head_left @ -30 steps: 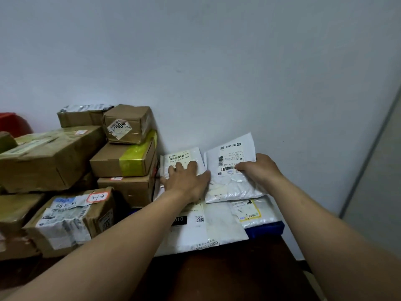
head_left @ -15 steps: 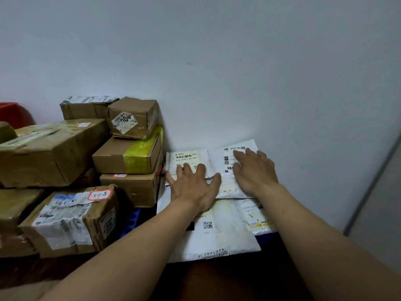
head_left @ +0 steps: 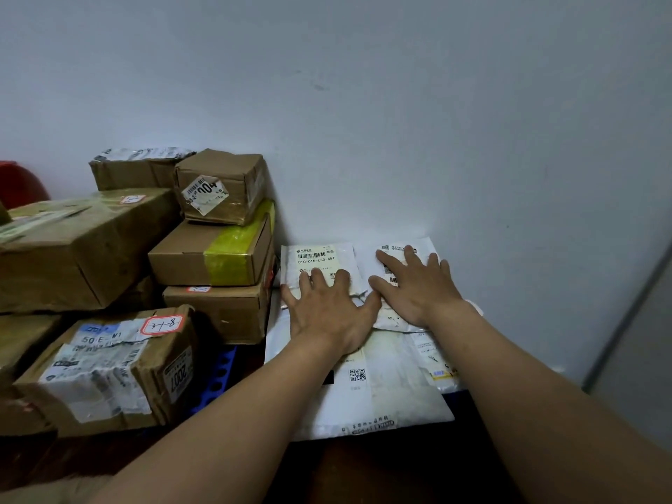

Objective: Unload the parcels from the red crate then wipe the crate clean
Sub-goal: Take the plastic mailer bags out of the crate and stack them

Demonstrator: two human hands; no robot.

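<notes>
Two small white mailer parcels lie side by side against the wall, on top of larger white mailers point(head_left: 371, 401). My left hand point(head_left: 329, 311) presses flat with spread fingers on the left small mailer point(head_left: 320, 258), which carries a barcode label. Flat on the right small mailer point(head_left: 398, 254) rests my right hand point(head_left: 418, 285), fingers straight. A sliver of something red point(head_left: 20, 183) shows at the far left edge, behind the boxes; whether it is the crate I cannot tell.
Several taped cardboard boxes point(head_left: 214, 254) are stacked to the left of the mailers, the nearest one marked 3-1-8 point(head_left: 109, 361). A blue perforated pallet point(head_left: 218, 376) lies under the pile. A dark reddish floor point(head_left: 381, 471) runs in front, the pale wall behind.
My right hand held the right mailer tilted up by its edge, then laid it down flat and now lies open on it. The left hand stays pressed on its mailer.
</notes>
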